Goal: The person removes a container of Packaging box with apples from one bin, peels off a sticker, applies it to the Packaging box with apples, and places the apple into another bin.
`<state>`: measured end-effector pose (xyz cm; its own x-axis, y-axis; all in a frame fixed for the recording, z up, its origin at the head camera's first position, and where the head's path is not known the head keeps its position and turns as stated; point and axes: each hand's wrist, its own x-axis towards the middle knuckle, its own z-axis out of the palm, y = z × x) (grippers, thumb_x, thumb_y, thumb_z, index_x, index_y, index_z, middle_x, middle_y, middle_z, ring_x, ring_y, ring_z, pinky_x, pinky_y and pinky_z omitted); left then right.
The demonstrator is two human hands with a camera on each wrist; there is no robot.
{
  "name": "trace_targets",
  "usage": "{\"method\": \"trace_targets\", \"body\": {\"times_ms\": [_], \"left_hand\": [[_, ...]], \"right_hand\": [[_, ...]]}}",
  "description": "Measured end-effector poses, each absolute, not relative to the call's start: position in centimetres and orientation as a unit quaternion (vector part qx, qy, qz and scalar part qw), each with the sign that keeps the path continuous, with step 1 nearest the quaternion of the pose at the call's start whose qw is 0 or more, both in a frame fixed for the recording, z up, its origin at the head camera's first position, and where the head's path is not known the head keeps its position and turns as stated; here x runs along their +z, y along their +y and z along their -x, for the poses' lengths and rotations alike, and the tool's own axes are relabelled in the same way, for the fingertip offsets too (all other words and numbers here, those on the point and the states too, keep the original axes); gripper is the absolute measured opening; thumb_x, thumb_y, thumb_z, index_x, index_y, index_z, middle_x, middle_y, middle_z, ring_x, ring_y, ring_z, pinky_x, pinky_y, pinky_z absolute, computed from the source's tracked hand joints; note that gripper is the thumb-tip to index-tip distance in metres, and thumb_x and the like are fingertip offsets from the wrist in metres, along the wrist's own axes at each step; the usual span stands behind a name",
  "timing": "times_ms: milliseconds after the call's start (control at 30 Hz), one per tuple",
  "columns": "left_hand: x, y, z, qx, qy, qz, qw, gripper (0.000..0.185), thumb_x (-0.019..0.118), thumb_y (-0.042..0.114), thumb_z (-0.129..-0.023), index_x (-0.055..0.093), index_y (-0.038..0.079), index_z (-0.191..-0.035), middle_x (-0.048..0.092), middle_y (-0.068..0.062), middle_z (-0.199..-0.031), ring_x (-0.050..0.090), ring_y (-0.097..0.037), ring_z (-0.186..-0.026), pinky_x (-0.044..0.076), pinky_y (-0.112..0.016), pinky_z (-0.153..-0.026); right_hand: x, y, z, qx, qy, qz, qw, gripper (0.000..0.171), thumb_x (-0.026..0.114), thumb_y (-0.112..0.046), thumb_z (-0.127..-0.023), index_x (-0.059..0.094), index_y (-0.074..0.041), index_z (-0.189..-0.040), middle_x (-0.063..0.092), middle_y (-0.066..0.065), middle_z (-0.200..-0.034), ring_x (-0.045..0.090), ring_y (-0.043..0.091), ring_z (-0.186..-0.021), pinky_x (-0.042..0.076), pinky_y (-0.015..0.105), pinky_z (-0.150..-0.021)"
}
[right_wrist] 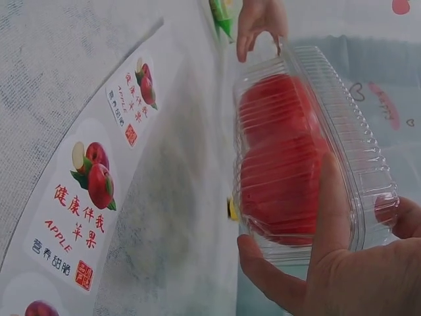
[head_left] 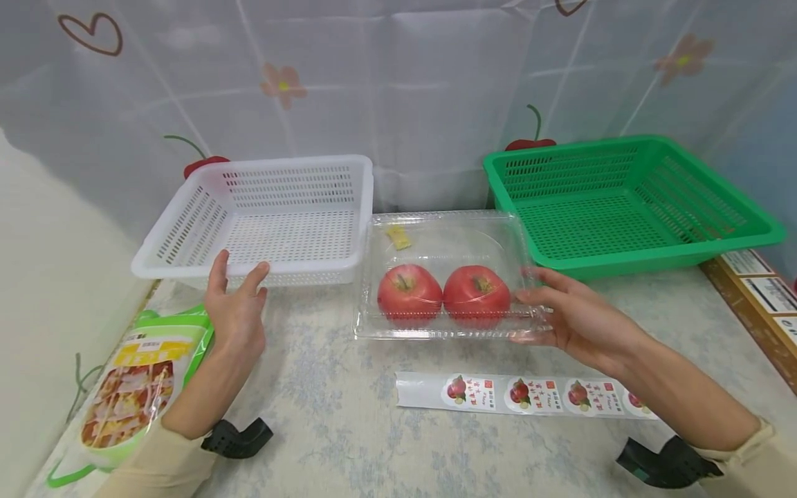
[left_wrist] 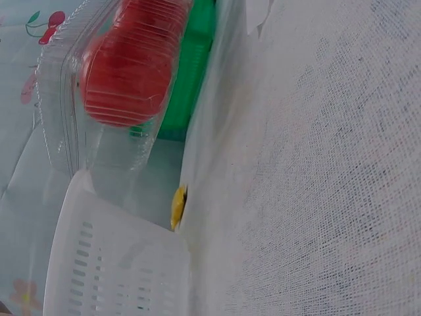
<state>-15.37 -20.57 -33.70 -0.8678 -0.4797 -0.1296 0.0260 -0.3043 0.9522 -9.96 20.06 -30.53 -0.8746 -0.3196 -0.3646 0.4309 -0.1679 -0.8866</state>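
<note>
My right hand (head_left: pixel 582 321) grips the right side of a clear plastic clamshell box (head_left: pixel 445 238), thumb and fingers around its edge. Two red apples, a left one (head_left: pixel 409 294) and a right one (head_left: pixel 477 296), sit side by side inside it. In the right wrist view the closed box (right_wrist: pixel 348 125) is held up off the table. My left hand (head_left: pixel 236 321) has its fingers spread and loosely bent at the near rim of a white basket (head_left: pixel 249 270), holding nothing. The left hand does not appear in the left wrist view.
A green basket (head_left: pixel 623 259) stands at the back right. A strip of apple stickers (head_left: pixel 498 394) lies in front of the box. A yellow piece (left_wrist: pixel 178 207) is on the table beneath the box. A green-and-white food bag (head_left: pixel 146 380) lies at the left, a brown carton (head_left: pixel 756 297) at the right.
</note>
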Motion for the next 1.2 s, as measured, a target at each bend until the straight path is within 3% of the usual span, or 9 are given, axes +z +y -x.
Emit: {"method": "trace_targets", "body": {"times_ms": [367,567,733,1000,1200], "left_hand": [[-33.7,-20.6,15.4,-0.776,-0.577,-0.200,0.158,0.072,0.070,0.010,-0.081,0.034,0.030,-0.140,0.009,0.004,-0.146,0.031,-0.017,-0.126,0.032,-0.038,-0.102],[-33.6,-20.7,15.3,-0.779,-0.576,-0.192,0.159,0.071,0.069,0.009,-0.081,0.034,0.029,-0.140,0.009,0.005,-0.146,0.027,-0.015,-0.128,0.031,-0.038,-0.102],[-33.8,-20.7,15.1,-0.775,-0.585,-0.181,0.158,0.071,0.069,0.010,-0.082,0.033,0.029,-0.140,0.008,0.009,-0.146,0.021,-0.012,-0.130,0.031,-0.038,-0.102],[-33.8,-20.8,15.3,-0.782,-0.569,-0.196,0.161,0.072,0.070,0.009,-0.080,0.036,0.030,-0.139,0.009,0.006,-0.146,0.036,-0.020,-0.123,0.032,-0.038,-0.101],[-33.9,-20.8,15.3,-0.782,-0.572,-0.185,0.162,0.072,0.070,0.009,-0.080,0.035,0.029,-0.140,0.009,0.007,-0.146,0.028,-0.016,-0.128,0.031,-0.039,-0.102]], "right_hand": [[-31.6,21.2,9.4,-0.743,0.625,-0.038,0.236,0.081,0.059,-0.016,-0.090,0.001,-0.013,-0.147,0.015,0.019,-0.141,0.053,0.026,-0.109,0.043,0.053,-0.082],[-31.8,20.5,9.7,-0.743,0.627,-0.039,0.231,0.082,0.061,-0.018,-0.089,0.003,-0.014,-0.147,0.020,0.019,-0.139,0.044,0.029,-0.115,0.043,0.053,-0.083],[-32.0,19.6,9.9,-0.750,0.619,-0.057,0.227,0.081,0.061,-0.017,-0.089,0.005,-0.014,-0.147,0.021,0.018,-0.140,0.049,0.027,-0.110,0.045,0.049,-0.084],[-32.1,18.2,9.9,-0.763,0.605,-0.073,0.214,0.084,0.061,-0.017,-0.088,0.001,-0.016,-0.147,0.018,0.017,-0.143,0.052,0.026,-0.109,0.046,0.045,-0.083],[-31.7,18.0,9.7,-0.755,0.613,-0.080,0.216,0.086,0.062,-0.020,-0.089,-0.001,-0.016,-0.147,0.009,0.013,-0.147,0.048,0.027,-0.113,0.047,0.043,-0.084]]}}
